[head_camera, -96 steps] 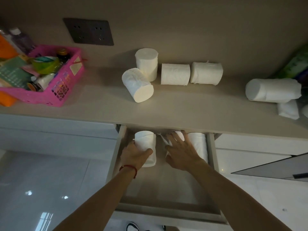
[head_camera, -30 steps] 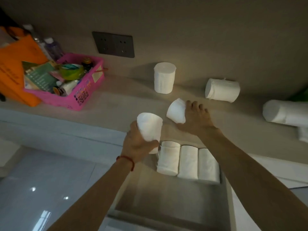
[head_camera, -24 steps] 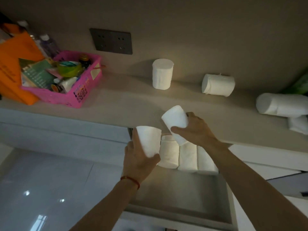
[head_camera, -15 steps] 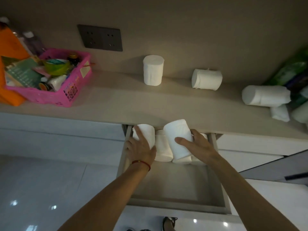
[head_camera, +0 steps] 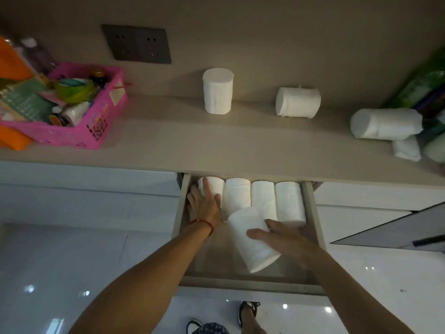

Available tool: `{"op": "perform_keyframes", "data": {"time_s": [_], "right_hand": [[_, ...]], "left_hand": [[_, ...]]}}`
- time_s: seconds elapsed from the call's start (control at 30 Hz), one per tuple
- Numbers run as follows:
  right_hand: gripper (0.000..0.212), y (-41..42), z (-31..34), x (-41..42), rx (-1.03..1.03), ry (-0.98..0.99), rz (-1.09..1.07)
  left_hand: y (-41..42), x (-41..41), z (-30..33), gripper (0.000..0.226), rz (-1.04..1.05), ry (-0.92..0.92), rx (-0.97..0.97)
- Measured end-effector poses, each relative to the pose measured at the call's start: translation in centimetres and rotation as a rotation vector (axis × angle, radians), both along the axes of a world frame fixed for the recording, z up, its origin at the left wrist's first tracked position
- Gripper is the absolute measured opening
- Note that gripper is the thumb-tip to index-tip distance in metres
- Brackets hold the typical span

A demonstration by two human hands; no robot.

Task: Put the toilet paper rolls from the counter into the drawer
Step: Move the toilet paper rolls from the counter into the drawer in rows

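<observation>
The open drawer (head_camera: 313,220) under the counter (head_camera: 216,145) holds a back row of white toilet paper rolls. My left hand (head_camera: 204,206) rests on the leftmost roll (head_camera: 213,185) of that row, fingers curled on it against the drawer's left wall. My right hand (head_camera: 281,237) grips another roll (head_camera: 250,239), tilted, in front of the row over the drawer floor. On the counter, one roll (head_camera: 218,94) stands upright near the wall and another roll (head_camera: 298,102) lies on its side to its right.
A pink basket (head_camera: 91,126) of small items sits at the counter's left, beside an orange bag (head_camera: 12,66). A long white roll (head_camera: 385,126) and green packages (head_camera: 423,85) lie at the right. A dark wall socket (head_camera: 136,44) is above. My feet (head_camera: 248,312) show below.
Both hands have carried a roll from the counter down into the drawer. The left roll now lies in the back row; the right roll has come lower and forward, in front of the row.
</observation>
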State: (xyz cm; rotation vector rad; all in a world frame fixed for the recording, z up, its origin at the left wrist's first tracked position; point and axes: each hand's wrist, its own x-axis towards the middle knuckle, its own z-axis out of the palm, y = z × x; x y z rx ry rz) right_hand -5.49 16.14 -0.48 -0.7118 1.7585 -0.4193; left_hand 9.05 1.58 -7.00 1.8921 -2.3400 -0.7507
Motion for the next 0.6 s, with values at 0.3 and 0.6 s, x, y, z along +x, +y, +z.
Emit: {"op": "perform_keyframes", "data": {"time_s": [0.3, 0.6], "right_hand": [[0.061, -3.3, -5.9, 7.6, 0.020, -0.177, -0.107], [0.050, -5.2, -7.2, 11.9, 0.033, 0.014, 0.070]], "left_hand": [[-1.7, 4.8, 3.7, 0.043, -0.206, 0.284, -0.107], [-1.5, 7.5, 3.7, 0.034, -0.198, 0.367, 0.000]]}}
